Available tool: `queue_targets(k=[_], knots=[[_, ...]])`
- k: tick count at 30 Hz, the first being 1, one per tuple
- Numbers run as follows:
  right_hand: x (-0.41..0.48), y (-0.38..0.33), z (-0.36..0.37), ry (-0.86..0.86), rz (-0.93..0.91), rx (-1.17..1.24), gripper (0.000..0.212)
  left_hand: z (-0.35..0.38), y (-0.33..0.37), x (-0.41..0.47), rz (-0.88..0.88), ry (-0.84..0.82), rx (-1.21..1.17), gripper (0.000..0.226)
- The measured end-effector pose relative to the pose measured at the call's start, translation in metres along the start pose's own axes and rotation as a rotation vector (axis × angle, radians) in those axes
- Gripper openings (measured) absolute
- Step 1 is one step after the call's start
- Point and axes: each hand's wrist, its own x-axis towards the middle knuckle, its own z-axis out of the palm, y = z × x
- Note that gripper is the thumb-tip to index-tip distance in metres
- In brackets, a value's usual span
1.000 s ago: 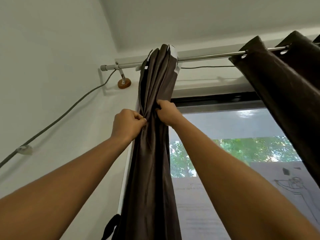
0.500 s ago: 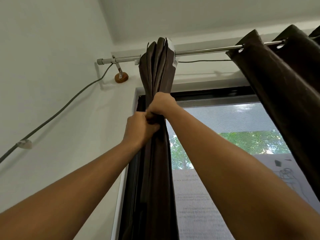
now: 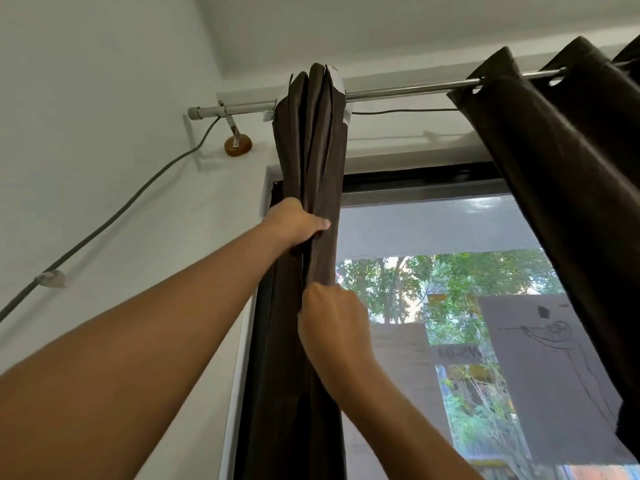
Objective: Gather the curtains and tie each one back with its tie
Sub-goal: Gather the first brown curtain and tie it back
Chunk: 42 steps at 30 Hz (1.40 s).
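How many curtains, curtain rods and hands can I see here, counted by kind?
Curtains: 2, the gathered curtain and the spread curtain
Curtain rods: 1, the curtain rod
Hands: 2, the left hand and the right hand, both gripping the gathered curtain
Total: 5

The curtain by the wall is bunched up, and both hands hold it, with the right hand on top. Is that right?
Not quite: in the head view the left hand is on top, and the right hand holds the bunched curtain lower down.

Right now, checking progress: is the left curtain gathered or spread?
Gathered: the left curtain hangs in tight folds, left hand and right hand gripping it.
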Motion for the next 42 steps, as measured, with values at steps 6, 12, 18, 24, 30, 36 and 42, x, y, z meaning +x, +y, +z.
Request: queue_targets(k=[6,12,18,24,30,36,42], knots=[[0.001,0.011,0.000,-0.155,-0.022,0.182,0.022,0.013,-0.010,-0.012,0.163,0.107,0.394,0.023],[0.053,0.069,0.018,0.031,0.539,0.910,0.046,-0.002,-0.024,-0.014,0.162,0.150,0.327,0.017],[0.087,0.086,0.053,-0.600,0.760,1.293,0.056,0.001,-0.025,-0.018,0.164,0.168,0.341,0.013],[0.085,0.080,0.040,-0.314,0.773,1.291,0.024,0.003,-0.036,-0.030,0.162,0.204,0.322,0.011],[0.058,0.039,0.001,0.347,0.328,0.334,0.018,0.017,-0.041,-0.039,0.195,0.280,0.265,0.010],[0.041,0.016,-0.004,0.305,0.129,0.401,0.025,0.017,-0.027,-0.040,0.113,0.169,-0.003,0.016],[0.027,0.014,0.008,0.264,0.079,0.505,0.040,0.013,-0.029,-0.035,-0.082,0.073,-0.283,0.022]])
